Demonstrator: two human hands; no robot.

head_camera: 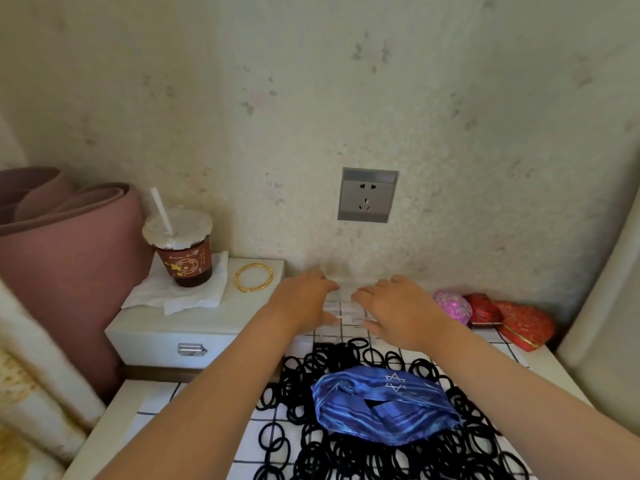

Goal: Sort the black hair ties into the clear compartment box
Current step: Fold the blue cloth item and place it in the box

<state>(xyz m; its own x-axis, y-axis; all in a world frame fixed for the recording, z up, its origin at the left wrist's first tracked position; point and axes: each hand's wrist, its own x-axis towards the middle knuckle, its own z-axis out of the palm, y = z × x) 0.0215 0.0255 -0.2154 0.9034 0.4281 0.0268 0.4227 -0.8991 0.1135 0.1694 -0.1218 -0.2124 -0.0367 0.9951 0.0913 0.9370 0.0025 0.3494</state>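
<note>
A big heap of black hair ties [311, 459] covers the white grid-patterned table top [242, 455] close to me. A blue striped pouch [384, 407] lies on the heap. The clear compartment box [343, 315] sits beyond the heap against the wall, hard to make out and partly hidden by my hands. My left hand [304, 299] grips its left side, fingers on top and thumb below. My right hand [394, 310] grips its right side the same way. A blurred clear part, maybe the lid, shows above my fingers.
Left of the table stands a white drawer unit [194, 337] carrying a drink cup with a straw [183, 247] on tissue and a gold bangle [252, 277]. A rolled pink mat [69, 271] leans further left. A pink pouch [452, 304] and red heart-shaped boxes [519, 323] sit at the right. A wall socket [367, 195] is above.
</note>
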